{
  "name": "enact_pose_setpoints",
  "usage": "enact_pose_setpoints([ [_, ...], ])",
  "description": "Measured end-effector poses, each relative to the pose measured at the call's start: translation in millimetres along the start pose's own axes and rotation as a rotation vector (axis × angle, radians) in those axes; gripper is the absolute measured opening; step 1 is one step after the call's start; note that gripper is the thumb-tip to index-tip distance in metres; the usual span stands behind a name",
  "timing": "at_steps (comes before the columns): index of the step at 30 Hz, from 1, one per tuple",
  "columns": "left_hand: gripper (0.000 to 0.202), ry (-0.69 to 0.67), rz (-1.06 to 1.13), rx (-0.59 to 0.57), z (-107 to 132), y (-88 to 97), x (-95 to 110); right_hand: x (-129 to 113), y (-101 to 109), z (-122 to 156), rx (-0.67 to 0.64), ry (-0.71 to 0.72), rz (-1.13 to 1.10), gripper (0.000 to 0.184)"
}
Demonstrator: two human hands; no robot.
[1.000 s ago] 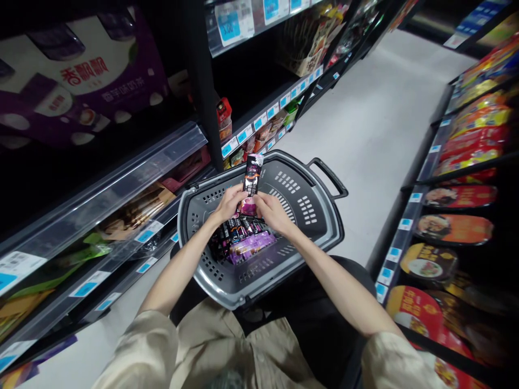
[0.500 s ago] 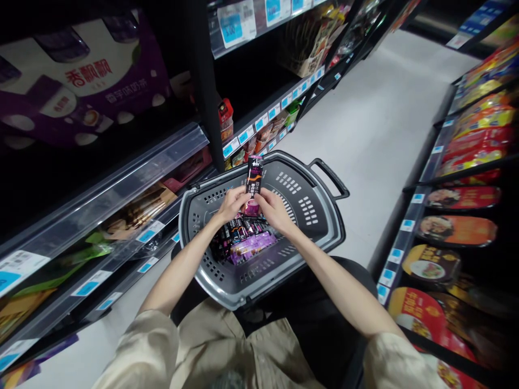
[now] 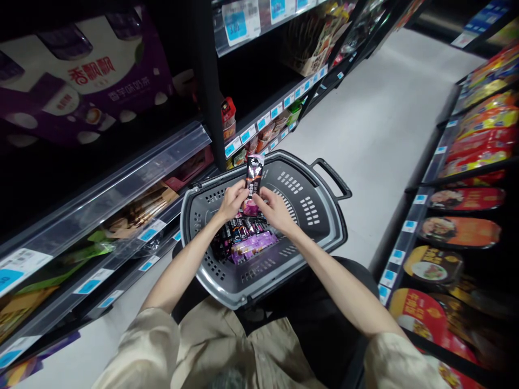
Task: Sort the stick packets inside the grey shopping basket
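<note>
Both my hands hold a slim black-and-purple sachet (image 3: 254,175) upright over a grey shopping basket (image 3: 259,281). My left hand (image 3: 233,201) pinches its left edge, fingers closed. On the other edge, my right hand (image 3: 275,208) grips it with the thumb across the front. Below them, inside the basket, lie several black sachets (image 3: 239,231) and some purple sachets (image 3: 253,246). The lower end of the held sachet comes close to that pile; whether it touches is unclear.
Shelving with price tags (image 3: 152,229) runs along my left, carrying a large purple-and-white carton (image 3: 89,75). On the right, another shelf holds lidded bowls (image 3: 433,265) and bright packets (image 3: 478,146). A pale aisle floor (image 3: 373,108) stretches ahead. The basket's handle (image 3: 332,178) sticks out at its far right.
The held sachet's top has tilted slightly and its film catches the light differently. My hands keep their grip in nearly the same place, and the view has shifted a little.
</note>
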State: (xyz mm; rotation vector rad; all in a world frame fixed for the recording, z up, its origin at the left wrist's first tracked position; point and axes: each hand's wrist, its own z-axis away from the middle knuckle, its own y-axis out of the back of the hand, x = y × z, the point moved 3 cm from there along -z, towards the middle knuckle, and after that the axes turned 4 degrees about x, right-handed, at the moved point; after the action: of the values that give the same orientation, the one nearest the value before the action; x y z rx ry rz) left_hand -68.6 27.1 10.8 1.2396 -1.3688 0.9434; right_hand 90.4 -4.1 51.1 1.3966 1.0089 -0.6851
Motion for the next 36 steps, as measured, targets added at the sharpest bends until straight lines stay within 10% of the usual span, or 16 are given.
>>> enact_pose_setpoints([
  [36, 0.029, 0.016, -0.336, -0.034, 1, -6.9, 1, 35, -10, -8, 0.101, -0.389, -0.541, 0.040],
])
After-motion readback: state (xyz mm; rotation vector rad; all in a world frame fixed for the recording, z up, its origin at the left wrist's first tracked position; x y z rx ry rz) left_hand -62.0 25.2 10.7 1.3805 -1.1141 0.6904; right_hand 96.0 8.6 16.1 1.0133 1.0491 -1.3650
